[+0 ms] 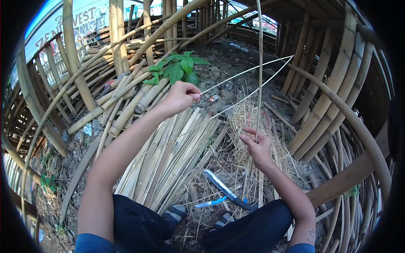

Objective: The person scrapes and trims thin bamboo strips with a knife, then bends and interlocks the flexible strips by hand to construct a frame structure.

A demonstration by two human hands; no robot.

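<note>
My left hand [181, 99] is closed in a pinch on the end of a thin pale bamboo strip [236, 76]. That strip runs out to the right, bends sharply at a far tip, and doubles back towards the pile below. Closed around a long, upright bamboo stick [260, 76] is my right hand [257, 147]; the stick reaches past the top of the view. On the ground between my knees lie a large curved blade [219, 183] with a dark handle and a small knife [211, 203] with a blue-wrapped handle.
Split bamboo slats [164, 156] lie in a pile at front left, with shavings [249, 122] to their right. A leafy green plant [179, 67] grows beyond. Bamboo poles [143, 95] lie at left, and a bent pole [350, 109] arcs along the right side.
</note>
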